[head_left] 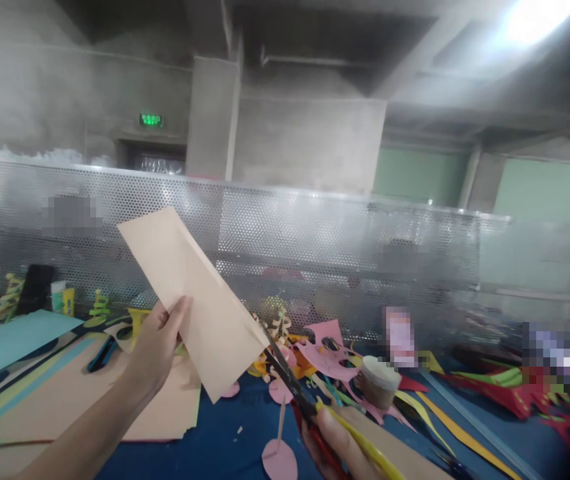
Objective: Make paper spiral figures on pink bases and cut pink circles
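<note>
The left hand (165,340) is pinching the paper (207,310) by its left long edge, thumb in front, the long axis slanting down rightward. The right hand (337,440), nearer the lower right corner, is gripping the scissors (292,383), whose slightly parted blades are meeting that corner. Stacked sheets (85,400) are lying on the blue table (215,440); a perforated screen (315,223) is standing behind.

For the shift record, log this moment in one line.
left hand: holding beige rectangular paper sheet; right hand: holding dark-bladed metal scissors; scissors: at sheet's right corner
</note>
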Available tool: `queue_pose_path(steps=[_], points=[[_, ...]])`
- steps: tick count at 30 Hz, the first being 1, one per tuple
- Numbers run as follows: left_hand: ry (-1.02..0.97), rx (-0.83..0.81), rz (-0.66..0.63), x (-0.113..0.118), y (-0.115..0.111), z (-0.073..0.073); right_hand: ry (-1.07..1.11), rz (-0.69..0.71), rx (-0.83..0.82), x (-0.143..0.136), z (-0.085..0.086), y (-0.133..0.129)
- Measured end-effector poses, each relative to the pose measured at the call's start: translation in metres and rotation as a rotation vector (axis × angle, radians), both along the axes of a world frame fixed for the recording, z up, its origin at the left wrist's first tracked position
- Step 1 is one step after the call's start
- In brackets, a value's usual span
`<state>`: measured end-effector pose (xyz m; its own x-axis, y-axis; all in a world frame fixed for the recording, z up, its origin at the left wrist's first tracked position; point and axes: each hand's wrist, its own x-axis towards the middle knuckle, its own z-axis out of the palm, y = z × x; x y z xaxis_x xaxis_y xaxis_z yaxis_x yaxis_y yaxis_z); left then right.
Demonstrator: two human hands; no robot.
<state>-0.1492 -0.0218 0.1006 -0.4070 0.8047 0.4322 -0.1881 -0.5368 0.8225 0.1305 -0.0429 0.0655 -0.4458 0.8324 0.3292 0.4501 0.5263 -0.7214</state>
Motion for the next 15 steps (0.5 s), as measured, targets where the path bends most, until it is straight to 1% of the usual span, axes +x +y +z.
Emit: queue_pose_path(steps=[5,9,15], points=[[0.053,-0.039,-0.002,0.0038,-0.0009,-0.0007,-0.053,0.001,-0.044,-0.0038,-0.0009,0.0033],[0.079,-0.037,0.006,0.0039,0.0007,-0.0031,-0.084,-0.001,-0.067,-0.0040,-0.0024,0.0033],[0.091,-0.027,-0.035,0.0040,0.0008,-0.0043,-0.141,0.020,-0.097,-0.0047,-0.0061,0.0037]])
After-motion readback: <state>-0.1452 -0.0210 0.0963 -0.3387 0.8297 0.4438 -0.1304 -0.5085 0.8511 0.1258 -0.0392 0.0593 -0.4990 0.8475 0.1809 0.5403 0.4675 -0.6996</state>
